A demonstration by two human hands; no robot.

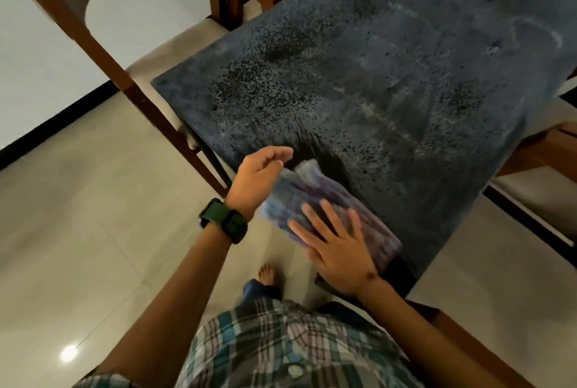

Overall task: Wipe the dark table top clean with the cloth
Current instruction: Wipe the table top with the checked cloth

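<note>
While right hand (335, 258) presses cloth (315, 200), left hand (260, 177) beside

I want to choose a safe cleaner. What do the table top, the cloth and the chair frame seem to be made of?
Table top: probably stone or a composite, matt, dark and speckled with wipe streaks.
Cloth: soft woven fabric, striped blue and purple, rumpled under the right hand.
Chair frame: looks like brown varnished wood, with a slight sheen.

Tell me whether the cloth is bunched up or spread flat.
Spread flat. The cloth lies open on the dark table top near its corner, the right hand pressing it with flat fingers; it is motion-blurred.
</note>
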